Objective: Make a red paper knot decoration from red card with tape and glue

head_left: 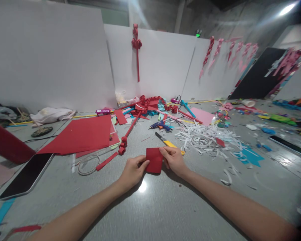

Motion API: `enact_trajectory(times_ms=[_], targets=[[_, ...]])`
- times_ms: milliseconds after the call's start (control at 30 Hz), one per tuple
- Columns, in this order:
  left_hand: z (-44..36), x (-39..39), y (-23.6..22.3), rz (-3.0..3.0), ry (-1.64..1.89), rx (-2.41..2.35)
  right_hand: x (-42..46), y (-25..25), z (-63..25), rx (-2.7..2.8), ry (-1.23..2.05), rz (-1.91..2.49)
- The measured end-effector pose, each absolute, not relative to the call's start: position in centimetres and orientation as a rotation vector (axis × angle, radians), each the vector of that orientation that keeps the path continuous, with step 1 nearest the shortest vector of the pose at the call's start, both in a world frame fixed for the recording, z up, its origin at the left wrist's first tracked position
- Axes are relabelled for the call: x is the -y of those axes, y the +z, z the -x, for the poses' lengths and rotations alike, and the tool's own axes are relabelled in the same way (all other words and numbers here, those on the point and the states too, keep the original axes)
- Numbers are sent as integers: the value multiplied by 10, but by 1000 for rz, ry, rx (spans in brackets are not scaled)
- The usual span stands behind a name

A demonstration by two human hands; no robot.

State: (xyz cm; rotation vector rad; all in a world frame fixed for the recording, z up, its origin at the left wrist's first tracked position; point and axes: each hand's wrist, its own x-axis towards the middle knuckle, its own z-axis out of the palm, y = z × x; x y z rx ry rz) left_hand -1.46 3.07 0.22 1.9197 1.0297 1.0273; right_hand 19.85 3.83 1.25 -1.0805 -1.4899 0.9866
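Between my two hands a small rectangle of red paper [154, 161] is held up over the grey table. My left hand [133, 170] pinches its left edge between thumb and fingers. The upper right corner is pinched by my right hand [174, 160]. Just behind the right hand lies a yellow utility knife [168, 143], its dark end pointing away to the left. A blue glue gun [160, 126] rests farther back. Left of the hands, a red paper strip with folded loops [122, 146] lies on the table.
Large red sheets [85, 134] and a phone [26, 175] lie at left, near a ring of white tape [89, 165]. White paper shreds [203, 135] spread at right, with another phone [289, 145]. White panels [155, 63] stand behind, hung with red and pink paper decorations.
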Motion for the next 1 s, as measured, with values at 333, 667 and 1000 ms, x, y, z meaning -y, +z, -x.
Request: enact_trajectory(times_ms=[333, 667, 1000], targets=[[14, -33, 3, -1818, 1029, -1027, -40, 7, -198, 1520, 1045, 1081], [14, -34, 10, -1723, 1049, -1015, -43, 5, -196, 1552, 1200, 1089], [16, -38, 4, -1623, 1059, -980, -45, 3, -193, 1568, 1299, 1095]])
